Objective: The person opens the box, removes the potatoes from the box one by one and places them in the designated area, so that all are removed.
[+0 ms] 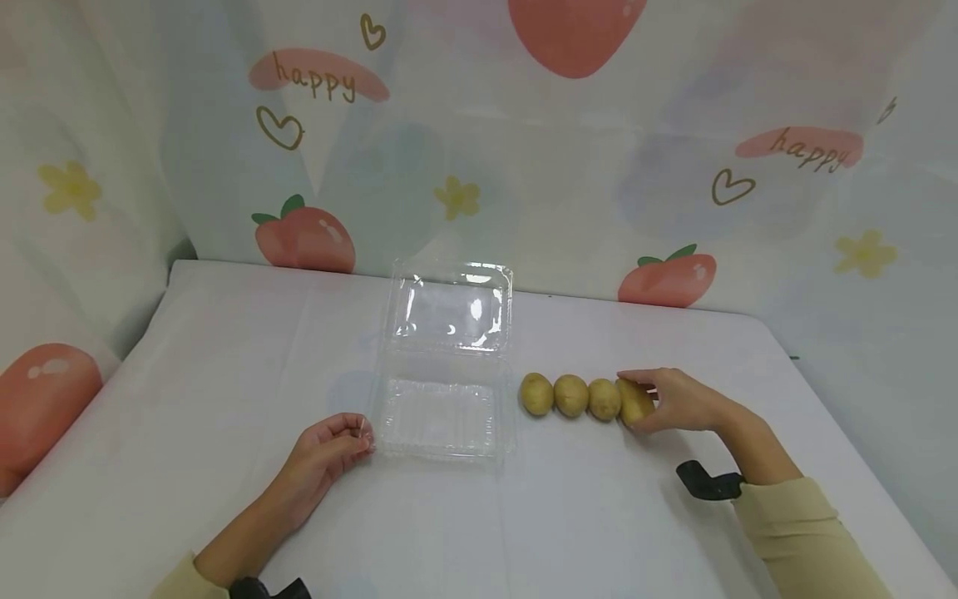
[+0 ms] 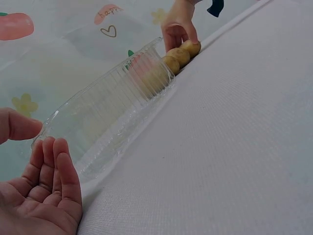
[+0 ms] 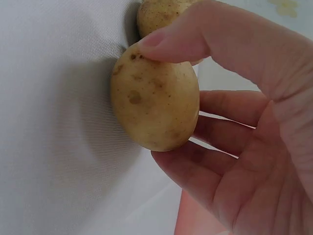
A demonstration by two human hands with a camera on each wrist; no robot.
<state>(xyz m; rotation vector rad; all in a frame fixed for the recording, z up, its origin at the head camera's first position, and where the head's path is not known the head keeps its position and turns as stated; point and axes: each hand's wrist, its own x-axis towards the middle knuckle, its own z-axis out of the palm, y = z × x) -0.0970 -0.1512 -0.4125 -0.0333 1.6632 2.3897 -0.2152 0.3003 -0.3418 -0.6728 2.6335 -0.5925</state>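
A hinged clear plastic container (image 1: pixel 437 420) lies on the table, its lid (image 1: pixel 449 312) tipped back towards the wall. At its near left corner, my left hand (image 1: pixel 325 462) pinches the rim between thumb and fingers; the left wrist view shows the fingertips right at that edge. To the container's right, several potatoes stand in a side-by-side row. My right hand (image 1: pixel 679 402) grips the potato at the right end (image 3: pixel 154 105), thumb on one side and fingers round the other. The neighbouring potato (image 1: pixel 604 400) sits close against it; the leftmost potato (image 1: pixel 536 394) is beside the container.
A white cloth (image 1: pixel 419 532) covers the table. Behind it hangs a patterned backdrop (image 1: pixel 539 183) with fruit, flowers and lettering, which also runs along the left side. A dark wrist mount (image 1: pixel 709 482) juts out from the right sleeve.
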